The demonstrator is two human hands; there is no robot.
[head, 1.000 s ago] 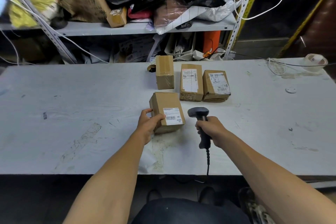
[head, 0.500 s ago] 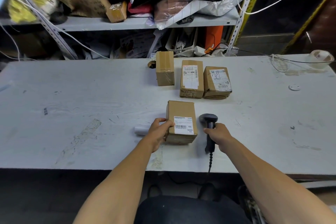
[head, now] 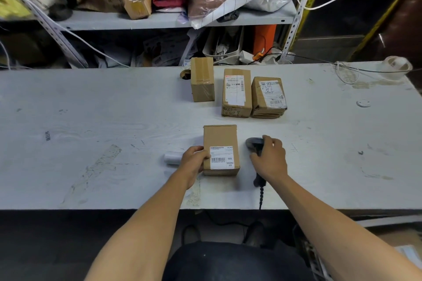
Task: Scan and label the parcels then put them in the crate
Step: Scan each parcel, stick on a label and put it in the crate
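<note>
On the table [head: 91, 102], from the left, I see a white roll [head: 171, 158]. The left hand [head: 194, 161] grips the near box [head: 221, 149] by its left side. The right hand [head: 270, 159] rests curled over the scanner [head: 254, 143]. Three boxes [head: 236, 92] stand farther back.
</note>
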